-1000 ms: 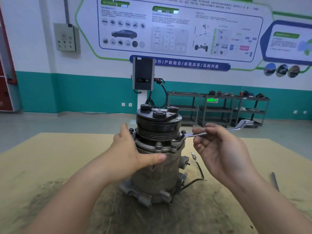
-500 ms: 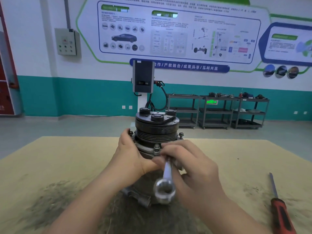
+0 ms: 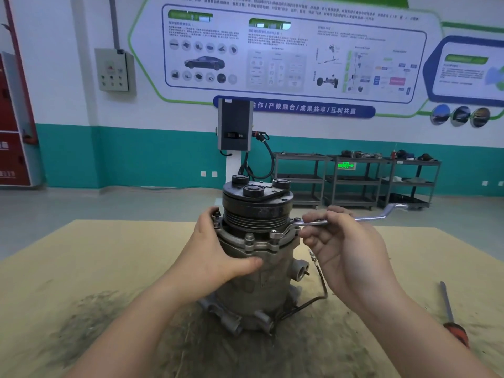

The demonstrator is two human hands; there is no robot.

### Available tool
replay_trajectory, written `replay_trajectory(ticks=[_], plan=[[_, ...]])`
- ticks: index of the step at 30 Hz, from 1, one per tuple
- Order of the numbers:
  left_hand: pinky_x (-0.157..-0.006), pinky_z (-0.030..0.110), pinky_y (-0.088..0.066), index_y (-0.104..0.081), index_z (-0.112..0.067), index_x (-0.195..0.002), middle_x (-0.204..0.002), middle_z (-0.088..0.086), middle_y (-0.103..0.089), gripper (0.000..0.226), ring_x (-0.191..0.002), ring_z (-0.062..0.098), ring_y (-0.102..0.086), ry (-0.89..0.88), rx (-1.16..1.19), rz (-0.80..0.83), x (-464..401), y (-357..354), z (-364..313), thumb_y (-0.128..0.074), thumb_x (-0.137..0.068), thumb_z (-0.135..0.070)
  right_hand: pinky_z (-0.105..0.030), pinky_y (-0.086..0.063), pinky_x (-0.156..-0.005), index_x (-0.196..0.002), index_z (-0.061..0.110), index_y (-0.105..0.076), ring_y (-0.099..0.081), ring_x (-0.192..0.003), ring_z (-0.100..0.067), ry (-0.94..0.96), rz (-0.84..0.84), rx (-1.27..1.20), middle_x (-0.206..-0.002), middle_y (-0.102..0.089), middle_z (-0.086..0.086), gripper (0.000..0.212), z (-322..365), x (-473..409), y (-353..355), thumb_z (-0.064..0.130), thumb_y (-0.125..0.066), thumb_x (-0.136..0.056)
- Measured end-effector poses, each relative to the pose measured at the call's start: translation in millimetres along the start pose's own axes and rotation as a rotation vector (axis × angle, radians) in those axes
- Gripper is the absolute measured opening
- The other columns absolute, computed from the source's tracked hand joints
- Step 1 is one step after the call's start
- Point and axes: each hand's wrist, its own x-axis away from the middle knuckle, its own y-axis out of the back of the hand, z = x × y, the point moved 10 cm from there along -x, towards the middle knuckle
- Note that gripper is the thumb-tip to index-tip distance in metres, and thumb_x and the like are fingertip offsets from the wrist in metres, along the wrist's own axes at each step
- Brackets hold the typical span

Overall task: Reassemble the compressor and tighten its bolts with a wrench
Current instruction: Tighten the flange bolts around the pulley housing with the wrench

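My left hand (image 3: 215, 255) grips the upright compressor (image 3: 253, 257); my right hand (image 3: 343, 244) pinches the wrench (image 3: 335, 221), its ring on a flange bolt (image 3: 275, 236).

Beyond the grip, a white wall (image 3: 68, 28) with a teal lower band (image 3: 136, 159) closes the room. Above and behind the grip hangs a large poster (image 3: 286, 50) with a car and diagrams; a second poster (image 3: 469, 69) sits up to the right. Up and left of the grip is a grey switch box (image 3: 113, 69). Straight behind it stands a dark charger (image 3: 235, 127) on a post. Behind and right, metal shelves (image 3: 354, 181) hold clutter on top. The floor (image 3: 95, 203) is grey concrete. A red cabinet (image 3: 13, 118) stands far left.
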Motion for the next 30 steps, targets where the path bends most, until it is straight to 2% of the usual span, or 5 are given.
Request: replay_trajectory(ticks=[14,19,22,25,30], plan=[[-0.114,0.044,-0.036,-0.014,-0.035,-0.149,-0.147,-0.006,-0.043,0.136,-0.135,0.017,-0.042,-0.009,0.013,-0.011,2.7,-1.6,2.2,-0.077,-0.036,-0.078,-0.024,-0.053,-0.055,-0.077,0.008,-0.054,-0.063,-0.058,-0.019,-0.122,0.176,-0.064,-0.073,-0.064,-0.009,0.027,-16.4,-13.3,4.4,0.014,-0.039,-0.098],[-0.114,0.045,-0.037,-0.012,-0.032,-0.151,-0.146,-0.006,-0.046,0.138,-0.134,0.018,-0.044,0.013,-0.001,0.005,4.8,-2.5,0.4,-0.075,-0.037,-0.078,-0.030,-0.054,-0.060,-0.093,0.009,-0.046,-0.066,-0.062,-0.027,0.368,0.202,0.091,-0.076,-0.069,-0.010,0.018,9.7,7.7,-0.8,0.027,-0.044,-0.095],[-0.114,0.046,-0.036,-0.010,-0.034,-0.151,-0.146,-0.006,-0.047,0.139,-0.135,0.018,-0.044,0.025,-0.003,0.015,5.5,-2.2,-2.0,-0.074,-0.036,-0.079,-0.032,-0.056,-0.069,-0.102,0.031,-0.055,-0.070,-0.075,-0.024,0.737,0.346,0.433,-0.090,-0.069,-0.004,0.012,24.4,45.0,-21.7,0.040,-0.049,-0.099],[-0.113,0.048,-0.036,-0.010,-0.033,-0.151,-0.144,-0.004,-0.051,0.141,-0.134,0.019,-0.046,0.030,0.018,0.020,7.9,-1.6,-4.1,-0.076,-0.034,-0.077,-0.024,-0.054,-0.073,-0.100,0.021,-0.061,-0.067,-0.085,-0.013,1.012,0.456,0.865,-0.096,-0.066,0.004,0.014,22.2,74.9,-52.6,0.033,-0.055,-0.098],[-0.109,0.047,-0.038,-0.001,-0.032,-0.153,-0.139,0.003,-0.054,0.144,-0.129,0.027,-0.050,0.078,-0.103,0.044,6.3,-1.7,-2.7,-0.058,-0.029,-0.079,-0.031,-0.054,-0.069,-0.084,0.010,-0.070,-0.065,-0.080,-0.011,0.967,0.475,1.052,-0.089,-0.069,0.005,0.022,22.3,79.9,-84.0,0.032,-0.069,-0.085]])
